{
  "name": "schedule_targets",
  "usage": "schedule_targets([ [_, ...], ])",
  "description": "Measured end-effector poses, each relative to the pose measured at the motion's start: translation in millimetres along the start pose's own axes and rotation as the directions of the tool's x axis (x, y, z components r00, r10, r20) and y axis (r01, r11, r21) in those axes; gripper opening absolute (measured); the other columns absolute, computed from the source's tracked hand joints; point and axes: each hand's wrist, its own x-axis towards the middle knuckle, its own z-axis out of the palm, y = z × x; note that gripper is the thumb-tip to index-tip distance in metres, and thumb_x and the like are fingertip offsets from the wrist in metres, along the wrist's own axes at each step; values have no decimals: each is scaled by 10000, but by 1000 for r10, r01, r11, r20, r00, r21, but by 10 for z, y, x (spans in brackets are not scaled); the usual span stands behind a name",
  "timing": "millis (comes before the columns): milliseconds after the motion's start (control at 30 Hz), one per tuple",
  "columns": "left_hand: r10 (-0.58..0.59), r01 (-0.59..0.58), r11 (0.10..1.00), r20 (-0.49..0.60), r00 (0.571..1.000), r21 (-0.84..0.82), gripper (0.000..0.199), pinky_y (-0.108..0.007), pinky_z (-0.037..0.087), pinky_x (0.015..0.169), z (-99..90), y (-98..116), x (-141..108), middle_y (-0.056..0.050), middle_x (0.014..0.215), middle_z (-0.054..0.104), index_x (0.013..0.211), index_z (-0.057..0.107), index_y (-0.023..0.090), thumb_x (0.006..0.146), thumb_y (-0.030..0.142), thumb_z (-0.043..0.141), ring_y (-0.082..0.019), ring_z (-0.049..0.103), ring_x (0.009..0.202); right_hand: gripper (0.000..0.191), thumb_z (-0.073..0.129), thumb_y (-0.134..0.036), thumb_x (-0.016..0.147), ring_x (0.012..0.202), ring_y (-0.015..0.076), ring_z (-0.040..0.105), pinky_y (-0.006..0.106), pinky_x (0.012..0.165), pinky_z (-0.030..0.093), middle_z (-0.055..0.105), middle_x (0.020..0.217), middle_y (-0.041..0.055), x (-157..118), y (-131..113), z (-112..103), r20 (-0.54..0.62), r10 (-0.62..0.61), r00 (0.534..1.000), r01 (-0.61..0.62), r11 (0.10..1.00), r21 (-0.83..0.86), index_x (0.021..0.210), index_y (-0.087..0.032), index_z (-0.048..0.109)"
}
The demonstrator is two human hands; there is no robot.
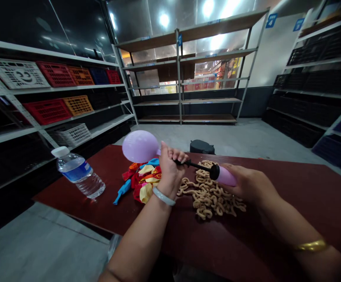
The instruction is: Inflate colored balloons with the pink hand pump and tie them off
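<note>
A purple balloon (140,146), partly inflated, points to the left from my left hand (170,162). That hand is closed around the balloon's neck and the black end of a hand pump (201,166). My right hand (251,182) is wrapped round the pump's pink-purple barrel, and the black rod shows between the two hands. Under the pump lies a heap of tan, curly twisted pieces (214,196), whose kind I cannot tell. Beside my left wrist is a pile of flat balloons (144,178) in red, yellow and blue.
A water bottle (80,172) with a white cap stands on the left of the dark red table (294,188). A black object (202,147) shows beyond the far edge. Shelves (179,102) stand behind, and colored crates (48,111) fill the left rack.
</note>
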Motion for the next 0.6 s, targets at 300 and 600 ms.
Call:
schedule_targets([
  [300, 21, -24, 995, -33, 999, -101, 533, -235, 282, 454, -49, -120, 38, 59, 464, 291, 541, 310, 189, 874, 501, 586, -78, 324, 406, 344, 572, -421, 792, 799, 271, 664, 346, 556, 404, 710, 966, 95, -7, 197, -119, 80, 108, 991, -88, 971, -223, 1057, -204, 602],
  [600, -179, 173, 984, 201, 963, 49, 506, -300, 437, 659, 69, -573, -392, -5, 567, 480, 557, 380, 183, 890, 530, 537, -148, 538, 617, 513, 564, -509, 814, 720, 244, 659, 341, 528, 379, 709, 956, 83, -25, -192, -57, -44, 69, 997, -78, 964, -255, 1225, -202, 571],
])
